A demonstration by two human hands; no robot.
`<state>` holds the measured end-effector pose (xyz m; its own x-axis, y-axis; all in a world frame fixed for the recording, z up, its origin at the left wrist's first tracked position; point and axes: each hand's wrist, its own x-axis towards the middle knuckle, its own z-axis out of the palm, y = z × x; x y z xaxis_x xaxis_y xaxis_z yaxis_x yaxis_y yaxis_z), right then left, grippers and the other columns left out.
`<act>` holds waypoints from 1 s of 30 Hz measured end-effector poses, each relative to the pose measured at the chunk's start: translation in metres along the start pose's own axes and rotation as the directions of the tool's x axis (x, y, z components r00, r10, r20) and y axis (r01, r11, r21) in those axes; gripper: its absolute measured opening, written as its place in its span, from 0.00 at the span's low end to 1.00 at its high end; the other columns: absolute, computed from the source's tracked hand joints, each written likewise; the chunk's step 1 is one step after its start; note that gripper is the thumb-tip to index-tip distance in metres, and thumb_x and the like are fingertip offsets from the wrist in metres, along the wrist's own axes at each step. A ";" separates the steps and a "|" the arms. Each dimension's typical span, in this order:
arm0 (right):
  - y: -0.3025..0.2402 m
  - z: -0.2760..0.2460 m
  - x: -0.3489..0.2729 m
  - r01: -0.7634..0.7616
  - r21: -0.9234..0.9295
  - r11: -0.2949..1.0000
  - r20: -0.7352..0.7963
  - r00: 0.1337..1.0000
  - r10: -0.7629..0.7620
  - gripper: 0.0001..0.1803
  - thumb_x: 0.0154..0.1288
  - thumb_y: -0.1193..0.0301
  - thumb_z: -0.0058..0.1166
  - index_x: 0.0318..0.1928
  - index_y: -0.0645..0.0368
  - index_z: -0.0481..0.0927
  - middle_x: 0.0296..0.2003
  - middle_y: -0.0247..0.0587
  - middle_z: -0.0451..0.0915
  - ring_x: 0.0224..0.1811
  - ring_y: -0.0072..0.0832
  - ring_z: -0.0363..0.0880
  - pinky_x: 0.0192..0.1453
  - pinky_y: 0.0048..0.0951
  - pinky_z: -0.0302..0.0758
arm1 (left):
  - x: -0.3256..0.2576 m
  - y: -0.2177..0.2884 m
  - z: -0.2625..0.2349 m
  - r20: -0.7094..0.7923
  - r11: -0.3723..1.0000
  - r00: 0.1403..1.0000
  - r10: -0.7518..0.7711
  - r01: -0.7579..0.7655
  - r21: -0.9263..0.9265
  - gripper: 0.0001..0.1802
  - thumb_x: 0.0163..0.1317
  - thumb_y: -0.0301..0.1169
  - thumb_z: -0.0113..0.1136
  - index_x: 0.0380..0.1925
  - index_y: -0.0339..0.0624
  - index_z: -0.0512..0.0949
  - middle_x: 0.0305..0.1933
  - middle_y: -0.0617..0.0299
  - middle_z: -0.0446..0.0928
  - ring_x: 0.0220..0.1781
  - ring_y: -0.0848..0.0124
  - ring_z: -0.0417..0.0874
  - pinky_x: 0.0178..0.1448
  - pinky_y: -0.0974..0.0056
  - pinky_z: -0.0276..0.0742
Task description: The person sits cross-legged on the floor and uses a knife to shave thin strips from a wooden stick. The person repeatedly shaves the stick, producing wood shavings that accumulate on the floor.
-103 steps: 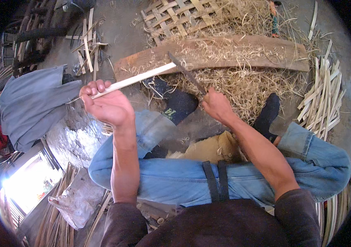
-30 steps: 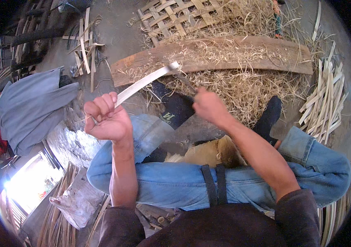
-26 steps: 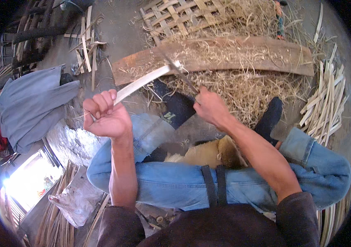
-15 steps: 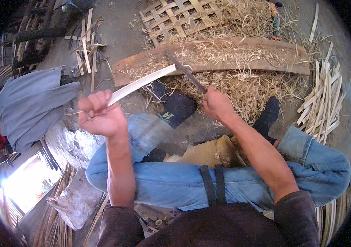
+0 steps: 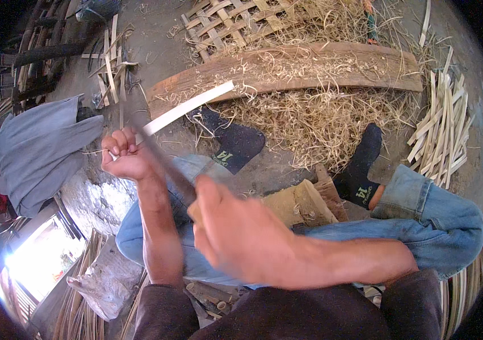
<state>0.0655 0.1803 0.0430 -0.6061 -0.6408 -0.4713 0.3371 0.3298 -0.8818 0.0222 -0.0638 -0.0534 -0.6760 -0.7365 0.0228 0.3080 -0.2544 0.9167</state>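
Note:
My left hand [image 5: 127, 156] is closed around the near end of a pale, flat bamboo strip [image 5: 189, 107], which slants up and right toward the plank. In my closed right hand [image 5: 241, 229] is a long dark-bladed knife [image 5: 165, 164], blurred by motion. Its blade points up and left, crossing in front of the strip beside my left fingers. I cannot tell whether the blade touches the strip. The handle is mostly hidden inside my fist.
A curved wooden plank [image 5: 391, 67] littered with shavings lies ahead, with a heap of curly shavings [image 5: 309, 127] before it. Pale strips [image 5: 443, 122] are piled at right. A woven lattice [image 5: 235, 25] is beyond. Grey cloth [image 5: 40, 147] hangs at left.
My right hand has swung back toward my body with the knife, from the strip's far end to above my lap. My left hand has shifted slightly left and up, still gripping the strip.

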 end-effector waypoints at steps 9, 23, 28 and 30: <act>0.136 -0.015 0.082 -0.103 -0.266 0.958 -0.254 0.967 0.033 0.17 0.61 0.69 0.53 0.44 0.69 0.68 0.35 0.62 0.79 0.38 0.56 0.81 0.44 0.51 0.79 | -0.013 0.005 0.015 0.032 0.999 0.999 -0.024 0.025 -0.039 0.13 0.62 0.36 0.35 0.18 0.52 0.57 0.17 0.69 0.54 0.20 0.74 0.54 0.44 0.61 0.65; 0.200 -0.016 0.098 -0.137 -0.438 0.889 -0.287 0.958 0.007 0.17 0.64 0.66 0.52 0.42 0.69 0.66 0.30 0.64 0.79 0.33 0.59 0.81 0.39 0.53 0.77 | -0.013 0.000 -0.001 -0.035 0.985 0.998 -0.056 0.049 -0.168 0.19 0.72 0.47 0.44 0.24 0.51 0.63 0.22 0.70 0.62 0.26 0.75 0.62 0.39 0.66 0.65; 0.194 -0.032 0.096 -0.176 -0.522 0.835 -0.229 0.971 0.061 0.17 0.61 0.68 0.52 0.42 0.69 0.68 0.34 0.61 0.80 0.36 0.57 0.82 0.41 0.52 0.79 | -0.009 -0.002 0.005 -0.074 0.985 0.996 -0.051 0.038 -0.170 0.19 0.72 0.47 0.43 0.24 0.52 0.62 0.22 0.71 0.61 0.25 0.75 0.61 0.39 0.67 0.65; 0.195 -0.027 0.102 -0.161 -0.485 0.859 -0.251 0.967 0.039 0.16 0.61 0.68 0.52 0.42 0.69 0.68 0.35 0.61 0.80 0.36 0.56 0.82 0.40 0.52 0.79 | -0.006 -0.002 0.006 -0.133 0.994 0.990 -0.055 0.041 -0.103 0.18 0.72 0.47 0.42 0.24 0.53 0.62 0.21 0.71 0.61 0.25 0.76 0.61 0.38 0.68 0.65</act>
<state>0.0499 0.1982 -0.1774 -0.7543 -0.4326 -0.4939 0.0373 0.7228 -0.6901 0.0221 -0.0552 -0.0531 -0.5968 -0.7983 -0.0810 0.3475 -0.3481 0.8707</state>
